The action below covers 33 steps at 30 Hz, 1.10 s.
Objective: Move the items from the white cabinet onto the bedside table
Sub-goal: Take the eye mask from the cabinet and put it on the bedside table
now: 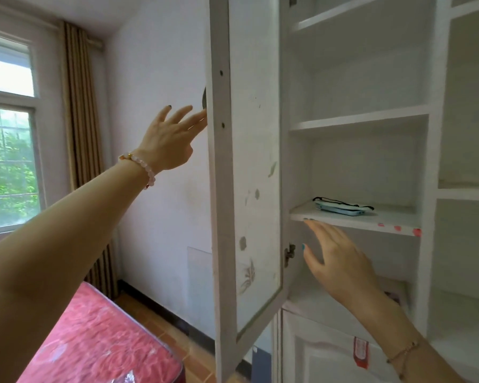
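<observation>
The white cabinet [432,150] stands in front of me with its tall door [249,167] swung open. My left hand [169,136] is spread against the door's outer edge, fingertips touching it beside a dark handle [204,98]. On a middle shelf [351,221] lies a light blue flat item [340,210] with a black cord over it. My right hand [340,258] hovers just below that shelf's front edge, fingers apart and holding nothing. A pinkish item [393,294] lies on the shelf below, partly hidden by my right wrist. The bedside table is out of view.
A bed with a red patterned cover [94,344] lies at lower left. A window [9,134] and a brown curtain [80,111] fill the left wall. Closed lower cabinet doors [321,352] sit under the shelves. The floor is tiled brown [197,352].
</observation>
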Each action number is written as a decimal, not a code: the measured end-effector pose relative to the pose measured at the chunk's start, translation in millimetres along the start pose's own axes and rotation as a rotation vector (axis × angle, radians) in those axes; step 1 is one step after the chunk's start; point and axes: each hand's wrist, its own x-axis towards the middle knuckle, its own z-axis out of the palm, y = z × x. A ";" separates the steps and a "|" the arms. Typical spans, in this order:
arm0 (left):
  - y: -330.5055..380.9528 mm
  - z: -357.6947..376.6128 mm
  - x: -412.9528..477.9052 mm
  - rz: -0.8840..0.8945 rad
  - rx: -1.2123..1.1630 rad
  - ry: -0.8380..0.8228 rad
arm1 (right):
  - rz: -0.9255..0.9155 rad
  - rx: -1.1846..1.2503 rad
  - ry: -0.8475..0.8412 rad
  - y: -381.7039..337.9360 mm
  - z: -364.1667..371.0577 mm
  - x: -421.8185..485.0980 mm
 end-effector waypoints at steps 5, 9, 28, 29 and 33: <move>-6.8 5.9 -1.7 0.003 -0.009 0.004 | -0.013 0.017 -0.024 -3.7 15.8 10.5; -3.3 4.8 1.4 0.005 -0.050 0.034 | -0.017 0.025 -0.038 -3.0 23.3 11.7; 200.9 -39.5 -153.9 -0.296 -0.508 0.149 | 0.012 0.059 -0.109 27.0 44.1 -42.7; 214.5 -40.2 -155.4 -0.280 -0.535 0.128 | 0.018 0.061 -0.106 28.9 44.8 -46.7; 257.7 -37.5 -158.7 -0.248 -0.632 -0.033 | 0.044 0.051 -0.104 38.1 44.7 -64.5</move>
